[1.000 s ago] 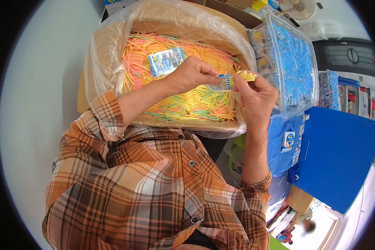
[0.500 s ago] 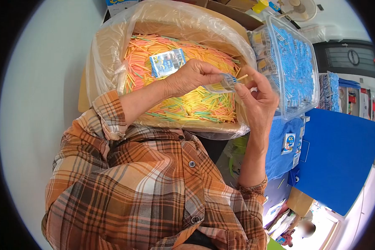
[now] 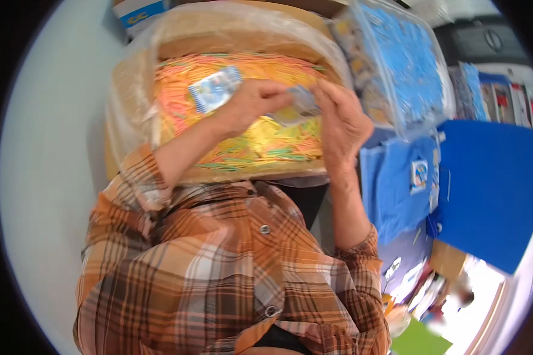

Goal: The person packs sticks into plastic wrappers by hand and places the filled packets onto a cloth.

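Between my two hands, over the box, is a small clear plastic packet with a blue-striped edge; motion blurs it. My left hand pinches its left side. My right hand has its fingers pressed together at the right end of the packet. Below lie many thin coloured sticks, yellow, orange, pink and green, inside a cardboard box lined with clear plastic film. A blue-and-white printed packet rests on the sticks, just left of my left hand.
Right of the box stands a clear plastic bin full of blue-striped packets. A blue cloth with another printed packet lies below it. A big blue panel stands at the right. Part of another person shows far off at lower right.
The view has shifted, and most things appear further left. The right fingers have closed in at the packet's end; the yellow stick that stuck out between them no longer shows.
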A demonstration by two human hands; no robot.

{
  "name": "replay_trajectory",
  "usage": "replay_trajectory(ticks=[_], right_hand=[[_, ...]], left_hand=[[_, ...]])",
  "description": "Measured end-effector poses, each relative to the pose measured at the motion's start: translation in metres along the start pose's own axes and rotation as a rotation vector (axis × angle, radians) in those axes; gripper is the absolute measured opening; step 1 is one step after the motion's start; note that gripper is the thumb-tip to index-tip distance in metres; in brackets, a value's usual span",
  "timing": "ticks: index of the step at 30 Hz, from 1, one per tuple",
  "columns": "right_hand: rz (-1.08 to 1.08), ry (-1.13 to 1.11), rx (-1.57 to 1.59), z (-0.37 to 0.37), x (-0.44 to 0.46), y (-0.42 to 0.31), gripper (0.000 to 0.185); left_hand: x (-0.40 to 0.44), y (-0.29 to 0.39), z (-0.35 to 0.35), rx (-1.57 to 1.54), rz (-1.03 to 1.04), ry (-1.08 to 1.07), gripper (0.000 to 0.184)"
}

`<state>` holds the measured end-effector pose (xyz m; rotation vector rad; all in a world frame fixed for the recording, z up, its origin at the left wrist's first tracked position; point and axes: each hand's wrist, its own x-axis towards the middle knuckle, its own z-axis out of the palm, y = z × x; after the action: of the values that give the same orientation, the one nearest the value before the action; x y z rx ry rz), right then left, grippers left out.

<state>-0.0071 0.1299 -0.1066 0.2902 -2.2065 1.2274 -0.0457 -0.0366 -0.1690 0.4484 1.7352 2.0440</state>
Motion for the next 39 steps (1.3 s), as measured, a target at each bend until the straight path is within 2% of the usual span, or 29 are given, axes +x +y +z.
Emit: replay_trajectory(ticks=[3, 4, 7, 10, 11, 13, 14, 15, 17, 19, 20, 21, 23, 24, 26, 29, 32, 35, 36, 39], right_hand=[[0.103, -0.12, -0.139, -0.002, -0.006, -0.01, 0.024], [0.135, -0.173, -0.09, -0.006, -0.012, -0.009, 0.026], [0.147, -0.063, -0.05, -0.022, -0.033, -0.008, 0.024], [0.341, 0.001, -0.174, -0.091, -0.055, -0.009, 0.024], [0.362, 0.085, -0.185, -0.119, -0.063, -0.008, 0.025], [0.447, 0.192, -0.189, -0.191, -0.08, 0.023, 0.029], [0.414, 0.246, -0.24, -0.237, -0.095, 0.058, 0.027], [0.484, 0.311, -0.195, -0.268, -0.101, 0.076, 0.029], [0.467, 0.31, -0.406, -0.323, -0.117, 0.118, 0.03], [0.479, 0.177, -0.846, -0.335, -0.121, 0.127, 0.028], [0.472, 0.112, -1.071, -0.336, -0.119, 0.13, 0.027], [0.274, 0.131, -1.209, -0.335, -0.119, 0.133, 0.026], [-0.144, 0.168, -1.454, -0.283, -0.099, 0.092, 0.024], [-0.167, 0.181, -1.318, -0.246, -0.088, 0.069, 0.018], [-0.084, -0.045, -0.785, -0.179, -0.076, 0.041, 0.016], [-0.028, -0.611, -0.416, -0.086, -0.041, 0.008, 0.018], [0.046, -1.064, -0.558, -0.058, -0.026, 0.039, 0.017], [0.066, -1.122, -0.457, -0.052, -0.001, 0.046, 0.015], [0.075, -1.052, -0.39, -0.052, 0.005, 0.05, 0.012], [0.045, -0.944, -0.522, -0.033, 0.022, 0.047, 0.016]], left_hand=[[0.003, -0.003, -0.005, 0.008, -0.028, -0.006, 0.025], [0.004, -0.007, -0.002, -0.007, -0.043, 0.013, 0.025], [-0.004, 0.0, 0.009, -0.046, -0.025, -0.001, 0.023], [0.0, 0.011, 0.0, 0.052, 0.013, 0.014, 0.02], [-0.001, 0.012, -0.004, 0.072, 0.014, 0.046, 0.02], [0.006, 0.018, -0.01, 0.129, 0.008, 0.139, 0.021], [0.008, 0.015, -0.015, 0.143, 0.023, 0.147, 0.021], [0.01, 0.01, -0.018, 0.155, 0.04, 0.146, 0.022], [0.011, 0.006, -0.018, 0.098, 0.06, 0.188, 0.021], [0.012, 0.002, -0.021, 0.057, 0.072, 0.204, 0.021], [0.012, 0.0, -0.023, 0.047, 0.072, 0.204, 0.021], [0.013, -0.001, -0.025, 0.038, 0.07, 0.205, 0.021], [0.016, -0.002, -0.028, -0.006, 0.092, 0.236, 0.02], [0.016, -0.003, -0.028, -0.028, 0.1, 0.246, 0.02], [0.016, -0.002, -0.027, -0.021, 0.104, 0.241, 0.02], [0.015, 0.002, -0.023, 0.013, 0.105, 0.204, 0.02], [0.016, 0.003, -0.021, 0.024, 0.125, 0.201, 0.02], [0.015, 0.008, -0.022, -0.007, 0.153, 0.236, 0.02], [0.016, 0.012, -0.023, -0.02, 0.172, 0.249, 0.02], [0.02, 0.021, -0.029, -0.118, 0.219, 0.409, 0.02]])
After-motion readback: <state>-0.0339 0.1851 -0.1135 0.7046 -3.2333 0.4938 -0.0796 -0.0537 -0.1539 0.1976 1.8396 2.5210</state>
